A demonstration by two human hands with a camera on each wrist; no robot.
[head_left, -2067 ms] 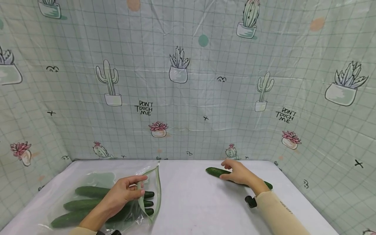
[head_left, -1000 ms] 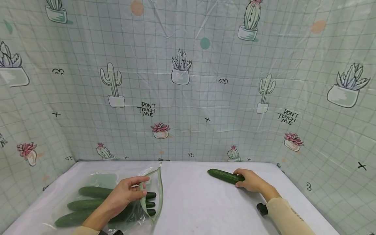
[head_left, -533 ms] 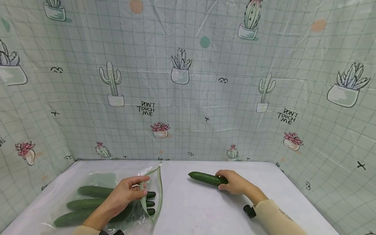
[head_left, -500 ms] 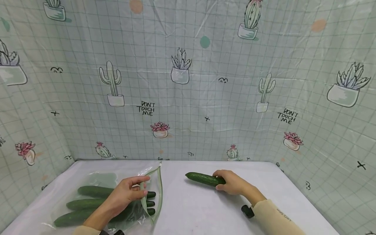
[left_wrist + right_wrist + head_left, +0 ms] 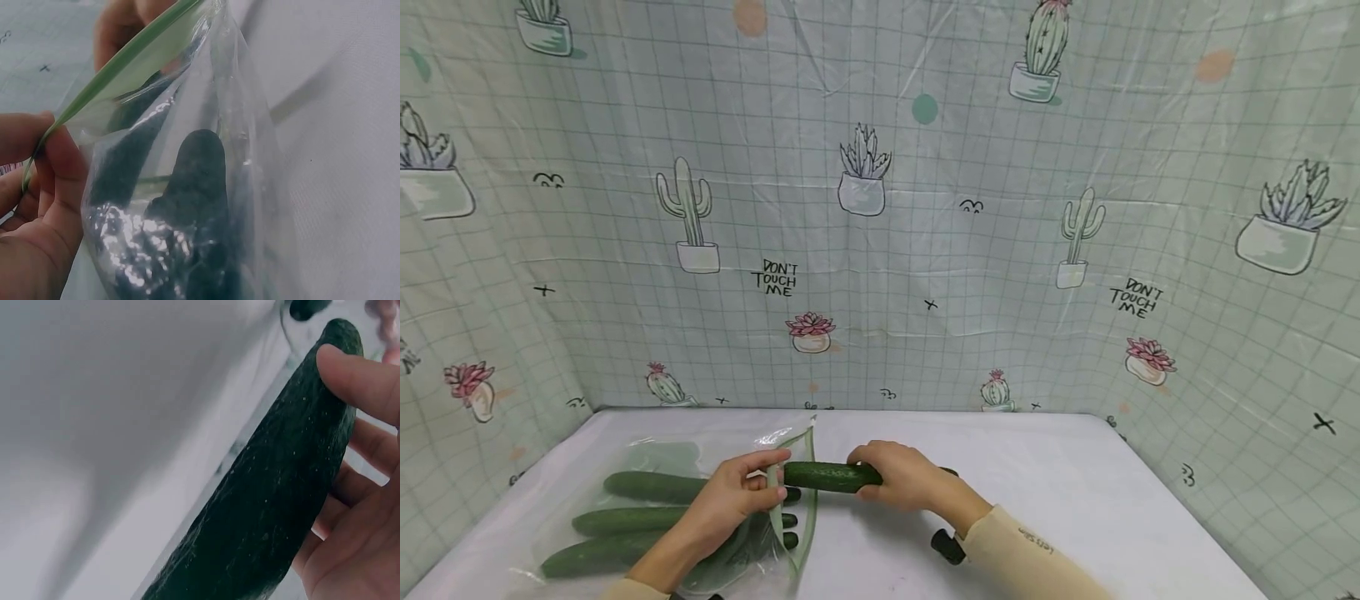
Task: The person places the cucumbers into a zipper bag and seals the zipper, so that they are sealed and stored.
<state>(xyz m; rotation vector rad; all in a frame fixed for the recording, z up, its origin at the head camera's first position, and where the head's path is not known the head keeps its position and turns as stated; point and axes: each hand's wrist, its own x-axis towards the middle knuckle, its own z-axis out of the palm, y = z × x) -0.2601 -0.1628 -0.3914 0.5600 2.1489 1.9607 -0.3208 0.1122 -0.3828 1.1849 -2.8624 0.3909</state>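
Note:
My left hand pinches the green-edged rim of a clear plastic zip bag and holds its mouth apart. Several cucumbers lie inside the bag, their dark ends near the opening. In the left wrist view, thumb and fingers grip the green strip. My right hand grips another cucumber around its middle. The leading end of that cucumber is at the bag's mouth, close to the left fingertips; its tail shows behind the right hand. The right wrist view has the thumb lying along this cucumber.
The bag and hands are over a white-covered table. A grid-patterned curtain with cactus drawings hangs behind and at both sides. A black wrist device sits under the right forearm.
My right hand took hold of the cucumber at the table's right, lifted it and carried it left to the bag's mouth. The left hand has stayed nearly still, holding the rim.

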